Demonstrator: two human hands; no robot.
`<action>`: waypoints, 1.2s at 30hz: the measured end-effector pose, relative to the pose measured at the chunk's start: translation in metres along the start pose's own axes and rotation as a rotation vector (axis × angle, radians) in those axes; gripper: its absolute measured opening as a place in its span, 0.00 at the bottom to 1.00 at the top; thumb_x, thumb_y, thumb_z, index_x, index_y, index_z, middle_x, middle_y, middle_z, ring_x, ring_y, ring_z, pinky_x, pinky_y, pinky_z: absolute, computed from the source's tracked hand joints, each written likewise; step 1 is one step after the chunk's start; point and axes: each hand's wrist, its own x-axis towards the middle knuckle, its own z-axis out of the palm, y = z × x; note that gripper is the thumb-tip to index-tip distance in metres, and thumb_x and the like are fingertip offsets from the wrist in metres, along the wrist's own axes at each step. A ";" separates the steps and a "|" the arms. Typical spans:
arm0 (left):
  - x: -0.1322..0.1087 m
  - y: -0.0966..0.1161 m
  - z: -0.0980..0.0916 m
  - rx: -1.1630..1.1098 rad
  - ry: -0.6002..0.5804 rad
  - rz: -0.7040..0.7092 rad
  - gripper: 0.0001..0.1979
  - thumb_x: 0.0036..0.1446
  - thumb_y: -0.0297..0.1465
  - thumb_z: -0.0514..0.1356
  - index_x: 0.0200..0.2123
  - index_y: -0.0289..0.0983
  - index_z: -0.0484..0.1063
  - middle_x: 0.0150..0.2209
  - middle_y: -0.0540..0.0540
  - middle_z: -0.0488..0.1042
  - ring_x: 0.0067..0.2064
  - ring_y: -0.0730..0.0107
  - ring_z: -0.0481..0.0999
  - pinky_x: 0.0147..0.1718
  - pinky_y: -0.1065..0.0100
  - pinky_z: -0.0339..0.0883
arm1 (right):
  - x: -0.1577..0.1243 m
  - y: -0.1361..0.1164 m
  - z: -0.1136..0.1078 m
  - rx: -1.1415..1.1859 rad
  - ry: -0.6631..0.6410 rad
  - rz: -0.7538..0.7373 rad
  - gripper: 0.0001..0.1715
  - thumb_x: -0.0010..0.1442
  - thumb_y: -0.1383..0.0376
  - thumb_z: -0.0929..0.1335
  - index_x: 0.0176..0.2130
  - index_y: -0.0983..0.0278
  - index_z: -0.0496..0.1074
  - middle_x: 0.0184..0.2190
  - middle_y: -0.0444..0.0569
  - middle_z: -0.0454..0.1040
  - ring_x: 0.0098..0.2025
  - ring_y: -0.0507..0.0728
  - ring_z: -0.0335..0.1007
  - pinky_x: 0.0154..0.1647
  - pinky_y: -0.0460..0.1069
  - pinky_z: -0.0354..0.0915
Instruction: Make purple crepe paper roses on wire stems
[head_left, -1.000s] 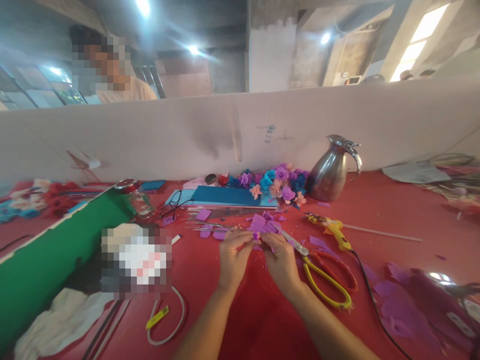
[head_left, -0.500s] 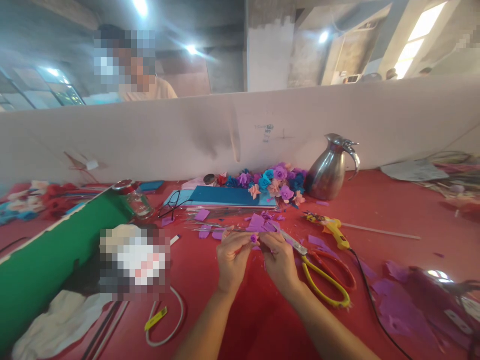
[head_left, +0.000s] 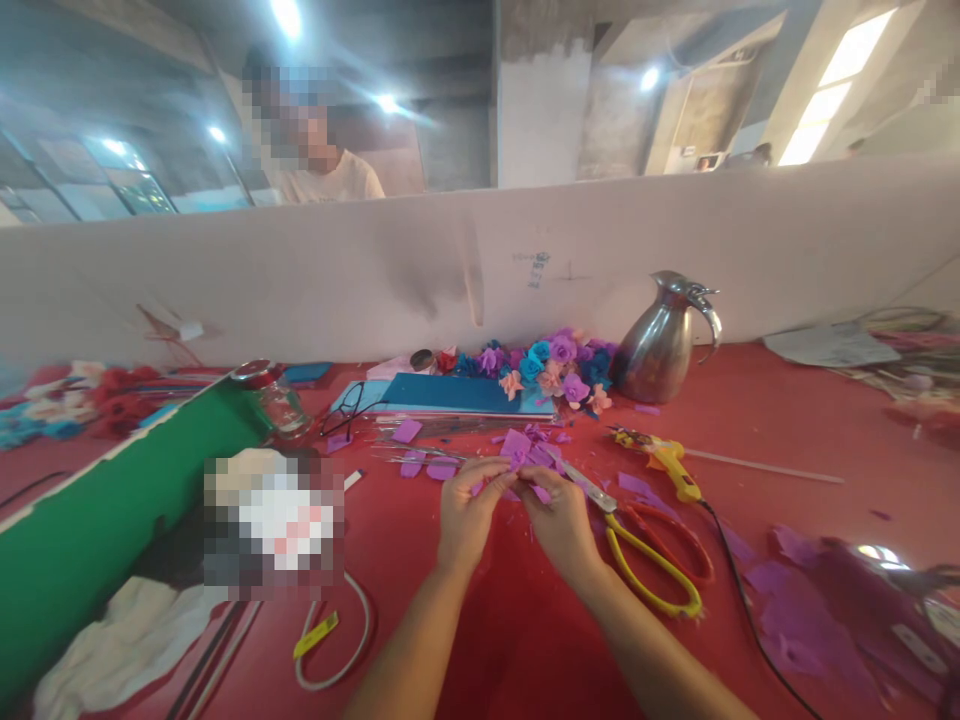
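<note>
Currently held: I see a purple paper piece (head_left: 516,468) pinched between the fingertips of both hands, low over the red desk (head_left: 487,630); the fingers hide most of it
Left hand (head_left: 469,512): fingers curled, thumb and forefinger gripping the paper piece from the left
Right hand (head_left: 559,515): fingertips closed on the same piece from the right, touching those of the left hand
Just beyond the hands: loose purple scraps (head_left: 517,445) lying on the desk
Right of the hands: yellow-handled scissors (head_left: 652,575) flat on the desk, near the right wrist, with a yellow glue gun (head_left: 671,465) behind them
Further back: paper flowers (head_left: 551,365) in purple, blue and pink heaped against the white partition (head_left: 525,250), and a metal jug (head_left: 664,340) standing upright just beside them
Left side: green roll (head_left: 112,490) lying well apart from the hands
Behind the partition: another person (head_left: 330,175), only the upper body in my view
</note>
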 end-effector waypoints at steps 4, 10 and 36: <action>0.002 -0.002 -0.004 0.021 0.075 -0.001 0.07 0.48 0.34 0.65 0.30 0.39 0.79 0.33 0.47 0.79 0.38 0.66 0.76 0.42 0.65 0.68 | 0.000 -0.007 -0.003 -0.003 0.040 0.053 0.10 0.58 0.62 0.65 0.32 0.62 0.76 0.27 0.46 0.78 0.30 0.55 0.73 0.33 0.47 0.67; 0.005 -0.001 -0.002 -0.217 0.160 -0.199 0.10 0.42 0.33 0.68 0.30 0.36 0.79 0.31 0.46 0.79 0.35 0.68 0.76 0.40 0.66 0.67 | 0.000 -0.009 -0.007 -0.032 0.018 0.055 0.17 0.61 0.61 0.62 0.24 0.63 0.70 0.18 0.42 0.70 0.22 0.51 0.67 0.23 0.44 0.61; 0.013 -0.012 -0.006 -0.892 0.106 -0.512 0.14 0.29 0.26 0.74 0.21 0.34 0.73 0.20 0.52 0.74 0.25 0.78 0.72 0.28 0.74 0.65 | -0.004 0.006 -0.001 -0.119 -0.336 0.199 0.13 0.53 0.65 0.65 0.33 0.58 0.80 0.27 0.43 0.78 0.30 0.57 0.72 0.33 0.48 0.63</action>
